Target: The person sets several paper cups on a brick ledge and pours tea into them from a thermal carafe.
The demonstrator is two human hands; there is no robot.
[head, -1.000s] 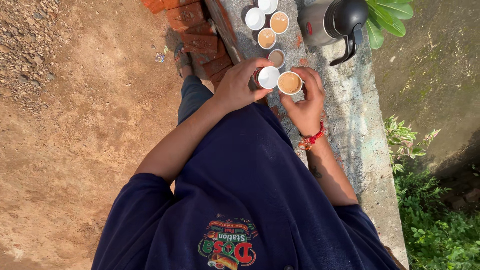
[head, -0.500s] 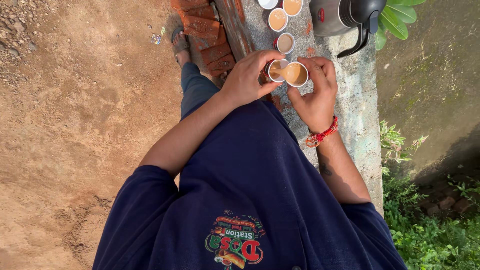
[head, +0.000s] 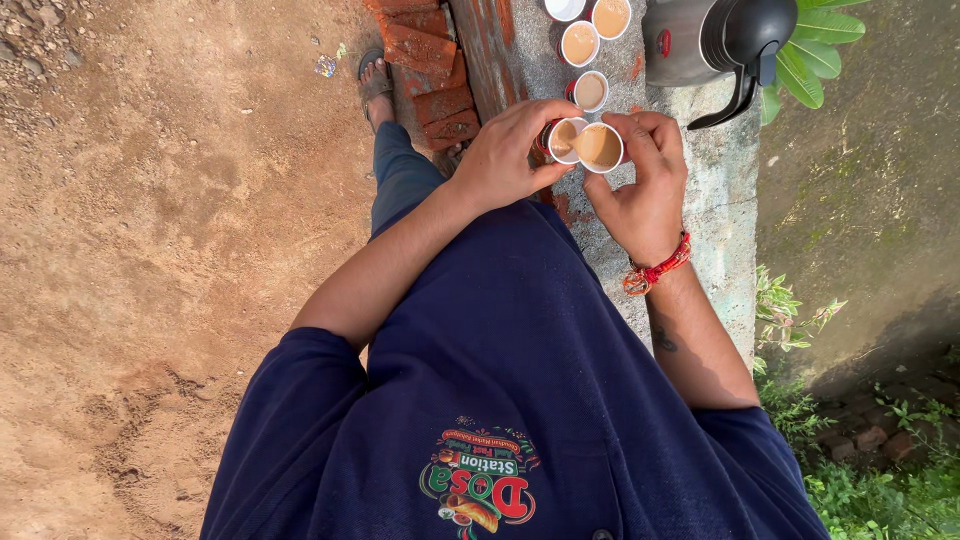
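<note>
Two small paper cups of milky tea sit rim to rim above the concrete ledge (head: 700, 190); the left hand (head: 505, 160) curls its fingers closed around one cup (head: 563, 140); the right hand (head: 645, 190) pinches the fuller cup (head: 600, 147). Three more filled cups (head: 580, 43) and a steel kettle (head: 700, 40) stand just beyond.

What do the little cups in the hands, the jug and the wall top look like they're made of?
The two small cups look like thin paper, matte white at the rims, though plastic is possible. The jug seems to be brushed steel with a glossy black plastic lid and handle. The wall top looks like rough grey cement, mottled and stained.
</note>
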